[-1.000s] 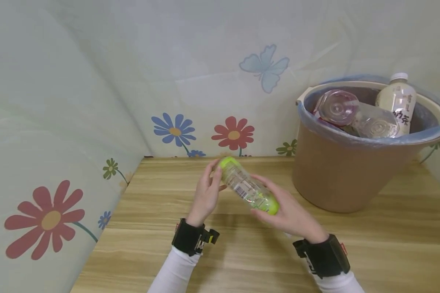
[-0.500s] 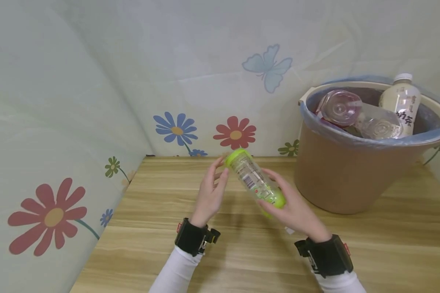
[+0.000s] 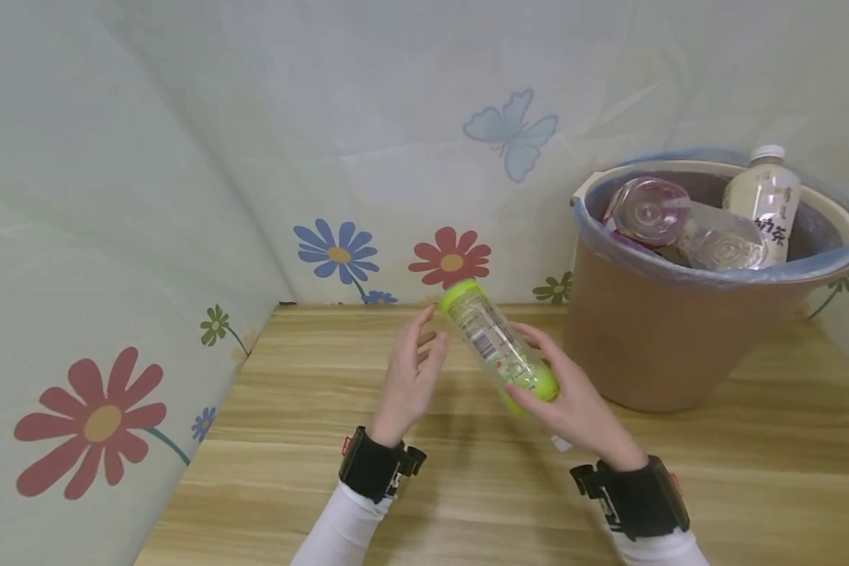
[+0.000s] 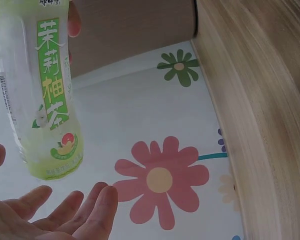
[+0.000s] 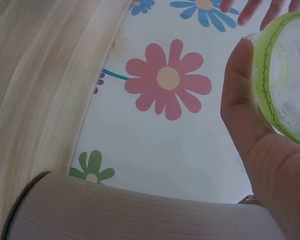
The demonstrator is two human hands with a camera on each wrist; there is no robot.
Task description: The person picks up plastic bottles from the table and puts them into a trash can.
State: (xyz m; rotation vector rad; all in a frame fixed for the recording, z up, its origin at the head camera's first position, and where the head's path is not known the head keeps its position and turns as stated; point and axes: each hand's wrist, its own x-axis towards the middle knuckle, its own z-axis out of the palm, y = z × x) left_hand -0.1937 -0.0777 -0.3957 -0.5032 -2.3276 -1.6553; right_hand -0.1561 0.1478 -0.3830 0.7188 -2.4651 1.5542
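Observation:
A clear plastic drink bottle [image 3: 494, 338] with a green and white label is tilted above the wooden table. My right hand [image 3: 583, 409] grips its lower right end, thumb on the near side. In the right wrist view the thumb and finger side of that hand [image 5: 252, 117] lie along the green-edged round end of the bottle [image 5: 290, 75]. My left hand [image 3: 406, 381] is beside the upper left end, fingers spread and slightly bent, holding nothing. The left wrist view has a gap between the left fingers [image 4: 97, 210] and the bottle [image 4: 50, 90], whose label faces that camera.
A brown bin [image 3: 665, 338] with a blue liner [image 3: 707, 271] stands at the right of the table [image 3: 311, 409]. Several bottles are inside, including a white-capped milk tea bottle [image 3: 764, 196]. A flower-printed sheet [image 3: 389, 181] hangs behind. A small white scrap [image 3: 560, 442] lies under the right wrist.
The left hand has come off the bottle's upper end, which it was touching a second ago. The right hand has carried the bottle slightly to the right, and its upper end has risen.

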